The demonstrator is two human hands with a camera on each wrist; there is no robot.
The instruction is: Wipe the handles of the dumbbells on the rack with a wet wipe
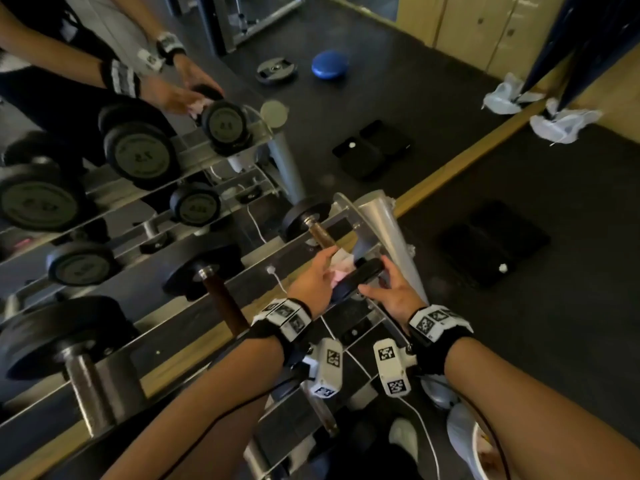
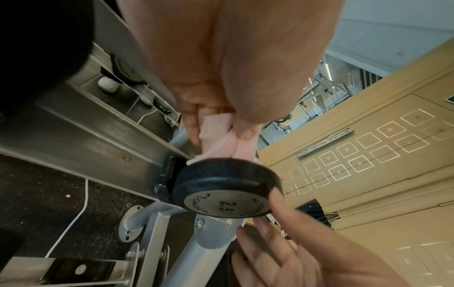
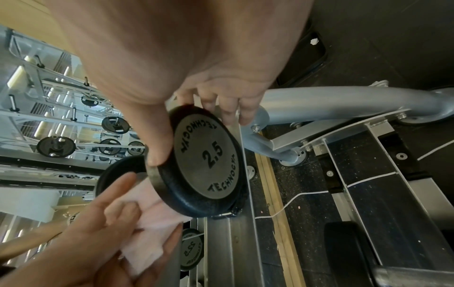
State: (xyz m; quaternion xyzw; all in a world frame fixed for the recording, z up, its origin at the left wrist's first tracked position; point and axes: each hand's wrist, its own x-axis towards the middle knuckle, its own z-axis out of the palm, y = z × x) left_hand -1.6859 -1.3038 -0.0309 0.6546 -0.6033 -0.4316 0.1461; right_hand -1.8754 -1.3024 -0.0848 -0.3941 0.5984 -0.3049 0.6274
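Wet wipe and left hand hide the dumbbell handle.

Both my hands are out in front, wrists close together.

My left hand has its fingers curled round the wipe on the dumbbell handle; my right hand holds the near weight's rim between thumb and fingers, both forearms reaching forward, bare, with banded wrists.

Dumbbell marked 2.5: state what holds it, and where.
Right hand grips the dumbbell by its near end disc; left hand wraps the wet wipe around its handle.
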